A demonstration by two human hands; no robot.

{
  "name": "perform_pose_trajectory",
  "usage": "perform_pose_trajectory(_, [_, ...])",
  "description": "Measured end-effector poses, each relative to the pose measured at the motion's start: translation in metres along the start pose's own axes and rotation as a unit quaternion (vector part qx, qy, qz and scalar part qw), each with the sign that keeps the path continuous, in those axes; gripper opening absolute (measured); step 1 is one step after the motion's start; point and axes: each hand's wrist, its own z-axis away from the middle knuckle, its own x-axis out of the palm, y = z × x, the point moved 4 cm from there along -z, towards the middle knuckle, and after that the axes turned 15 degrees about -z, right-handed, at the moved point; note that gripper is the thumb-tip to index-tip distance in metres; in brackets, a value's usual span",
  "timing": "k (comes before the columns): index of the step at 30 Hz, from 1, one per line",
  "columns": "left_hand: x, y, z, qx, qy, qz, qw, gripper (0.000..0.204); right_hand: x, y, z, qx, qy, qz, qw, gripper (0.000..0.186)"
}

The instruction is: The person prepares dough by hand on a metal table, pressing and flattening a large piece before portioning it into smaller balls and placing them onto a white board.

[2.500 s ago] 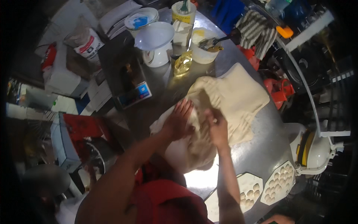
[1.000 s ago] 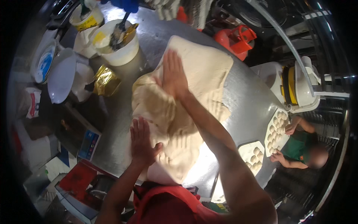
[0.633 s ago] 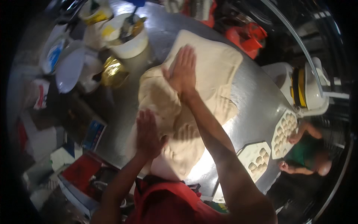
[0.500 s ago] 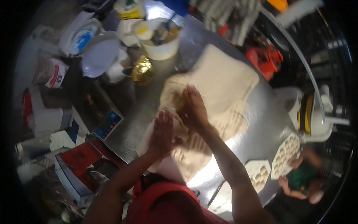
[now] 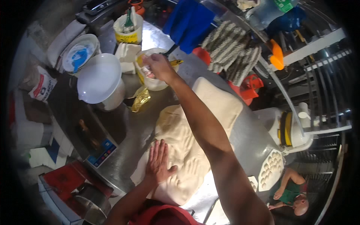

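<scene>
A large slab of pale dough (image 5: 187, 155), its surface dented with finger marks, is spread over the metal table (image 5: 258, 127). My left hand (image 5: 160, 163) lies flat on the dough's near left part, fingers stretched and thumb out. My right arm reaches across the dough to a white tub (image 5: 157, 86). Over that tub's mouth, my right hand (image 5: 158, 66) has its fingers curled down and closed; what they hold is hard to make out. Crumpled gold foil (image 5: 141, 100) sits just in front of the tub.
A white bowl (image 5: 99, 77), a yellow-labelled bucket (image 5: 128, 33) and a digital scale (image 5: 101, 153) stand on the left. Striped cloths (image 5: 232, 50) hang at the far edge. At right, a person (image 5: 294, 189) is near a board of dough pieces (image 5: 272, 169).
My right hand has left the dough and moved forward into the white tub. My left hand has stayed on the dough. The whole view has shifted.
</scene>
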Motion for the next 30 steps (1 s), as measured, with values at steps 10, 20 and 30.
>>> perform_pose_trajectory(10, [0.01,-0.005,0.0,0.038,0.04,-0.01,0.998,0.111,-0.055,0.18,0.235,-0.248,0.408,0.253,0.841,0.043])
perform_pose_trajectory(20, [-0.004,-0.026,0.026,0.048,0.054,0.06,0.996,0.084,-0.147,0.19,0.237,-0.087,0.434,0.439,0.782,0.107])
perform_pose_trajectory(30, [-0.024,-0.011,-0.033,-0.009,0.151,0.144,0.978,0.079,0.03,0.189,0.313,-0.223,0.023,0.228,0.947,0.096])
